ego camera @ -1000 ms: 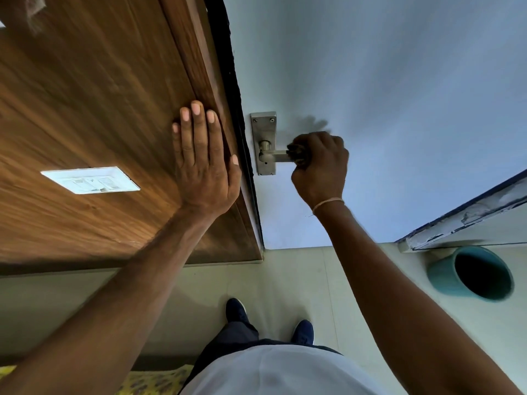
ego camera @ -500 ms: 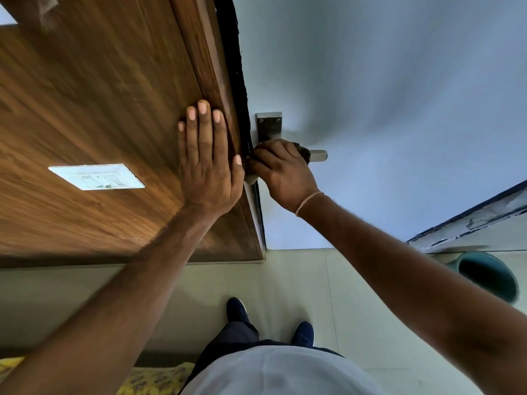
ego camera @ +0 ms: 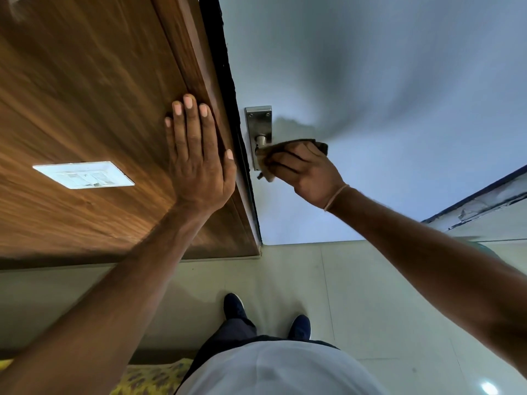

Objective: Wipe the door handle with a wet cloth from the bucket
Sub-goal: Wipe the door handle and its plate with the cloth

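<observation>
Rubbing the door handle (ego camera: 261, 139) now: right hand (ego camera: 306, 172) bunches the cloth (ego camera: 288, 155) around the lever, left hand (ego camera: 199, 158) flat and spread on the wooden frame (ego camera: 99, 109).
Cloth looks limp and light, best pinched in a wad; metal seems rigid, likely slick. Lever itself hidden under cloth; bucket out of sight.

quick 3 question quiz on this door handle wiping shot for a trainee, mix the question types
1. True or false: the left hand lies flat on the wooden door.
2. What does the right hand press against the door handle?
3. The light switch plate is: A) left of the left hand B) on the floor C) beside the handle.

Key: 1 true. 2 a dark cloth. 3 A.
</observation>
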A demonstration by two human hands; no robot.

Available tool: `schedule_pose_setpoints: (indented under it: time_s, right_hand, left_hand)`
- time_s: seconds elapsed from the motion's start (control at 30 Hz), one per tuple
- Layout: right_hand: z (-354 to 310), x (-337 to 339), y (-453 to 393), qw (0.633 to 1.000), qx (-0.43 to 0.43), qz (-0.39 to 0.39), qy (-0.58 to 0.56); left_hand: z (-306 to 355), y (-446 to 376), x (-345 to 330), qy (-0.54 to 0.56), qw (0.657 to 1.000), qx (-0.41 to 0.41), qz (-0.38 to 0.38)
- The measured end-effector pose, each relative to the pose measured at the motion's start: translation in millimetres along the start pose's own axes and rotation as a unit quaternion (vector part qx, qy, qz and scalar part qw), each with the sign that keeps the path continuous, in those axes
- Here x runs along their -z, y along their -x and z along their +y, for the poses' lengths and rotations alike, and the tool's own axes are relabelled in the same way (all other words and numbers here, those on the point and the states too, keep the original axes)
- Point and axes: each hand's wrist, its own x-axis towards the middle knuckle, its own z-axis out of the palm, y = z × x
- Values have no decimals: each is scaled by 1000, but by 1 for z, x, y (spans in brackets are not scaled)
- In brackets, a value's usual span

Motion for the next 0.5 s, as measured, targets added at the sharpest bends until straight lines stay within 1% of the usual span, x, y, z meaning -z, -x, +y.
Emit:
schedule_pose_setpoints:
  time_s: [0.13, 0.27, 0.4, 0.5]
  right_hand:
    - [-21, -17, -30, 1000, -27, -11, 0]
    - [-13, -11, -21, 999, -35, -2, -5]
    - [0, 5, 1, 994, -105, -1, 43]
    - [-5, 1, -9, 992, -117, 1, 55]
  left_hand:
    - [2, 0, 0, 7, 1000, 5, 0]
    - [-1, 0, 0, 11, 1000, 1, -2]
    - [0, 1, 3, 9, 1000, -5, -7]
    - [1, 0, 5, 11, 1000, 0, -10]
